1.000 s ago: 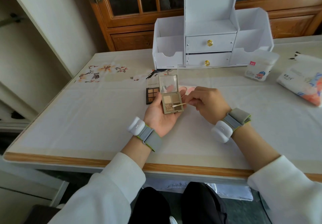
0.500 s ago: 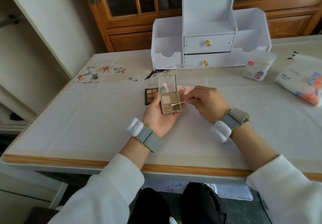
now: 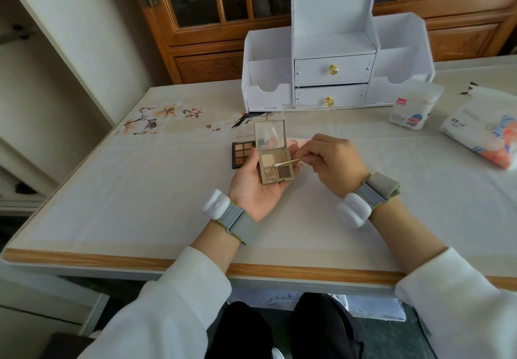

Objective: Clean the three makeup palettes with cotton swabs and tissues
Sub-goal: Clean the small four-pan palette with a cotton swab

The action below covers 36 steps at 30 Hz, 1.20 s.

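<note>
Right hand [image 3: 333,163]: fingertips [image 3: 306,160] pressed together in a pinch on the rear end of the cotton swab [image 3: 288,162], presumably for fine control, with the white tip laid on the divider between the pans just beyond them. Left hand [image 3: 257,188]: cradled the four-pan palette [image 3: 275,167] on the upturned palm, fingers curled up at its right edge and thumb at its left, lid stood open away from the body, likely to steady the pans against rubbing and keep them in view. Just beyond the left thumb, flat on the table [image 3: 140,191]: dark palette [image 3: 242,153], pans showing, apparently parked to await its turn. Behind the raised lid, between both sets of fingers: pink item, mostly hidden, not identifiable. Well right of the right fingers: cotton swab box [image 3: 414,107] and tissue pack [image 3: 481,137], probably kept handy for resupply. Farthest out: white drawer organiser [image 3: 335,65].
</note>
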Each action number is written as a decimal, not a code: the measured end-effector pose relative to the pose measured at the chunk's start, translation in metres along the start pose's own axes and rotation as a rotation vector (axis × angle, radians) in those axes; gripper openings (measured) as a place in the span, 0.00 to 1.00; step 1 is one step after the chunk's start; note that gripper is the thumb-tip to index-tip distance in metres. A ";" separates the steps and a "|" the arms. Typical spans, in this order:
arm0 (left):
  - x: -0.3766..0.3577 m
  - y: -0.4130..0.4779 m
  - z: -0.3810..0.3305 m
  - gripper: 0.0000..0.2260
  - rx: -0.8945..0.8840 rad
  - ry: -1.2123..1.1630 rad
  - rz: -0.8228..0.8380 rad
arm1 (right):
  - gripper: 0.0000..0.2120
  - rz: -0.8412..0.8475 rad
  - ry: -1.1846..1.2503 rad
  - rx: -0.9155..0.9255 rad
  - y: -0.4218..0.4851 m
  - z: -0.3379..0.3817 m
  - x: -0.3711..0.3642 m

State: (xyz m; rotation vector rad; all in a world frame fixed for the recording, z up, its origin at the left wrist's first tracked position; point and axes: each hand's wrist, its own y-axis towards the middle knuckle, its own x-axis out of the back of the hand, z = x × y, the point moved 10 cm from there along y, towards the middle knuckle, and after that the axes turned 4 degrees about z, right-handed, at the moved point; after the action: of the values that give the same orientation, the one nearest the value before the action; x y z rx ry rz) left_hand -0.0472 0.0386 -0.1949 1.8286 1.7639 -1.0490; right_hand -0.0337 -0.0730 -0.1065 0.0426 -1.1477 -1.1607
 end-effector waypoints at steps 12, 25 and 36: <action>-0.005 -0.002 0.004 0.21 0.022 0.039 0.028 | 0.08 -0.069 -0.021 -0.019 0.002 -0.003 0.007; -0.004 -0.003 0.005 0.22 0.040 -0.030 0.009 | 0.07 -0.082 0.009 -0.073 0.001 -0.003 0.009; -0.003 -0.003 -0.004 0.17 -0.040 -0.128 0.062 | 0.03 -0.033 -0.016 -0.145 -0.001 -0.006 0.004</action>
State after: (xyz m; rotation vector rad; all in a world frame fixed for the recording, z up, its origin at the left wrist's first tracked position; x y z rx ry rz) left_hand -0.0486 0.0398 -0.1893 1.7402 1.6323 -1.0735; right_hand -0.0307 -0.0795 -0.1068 -0.0599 -1.0777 -1.2730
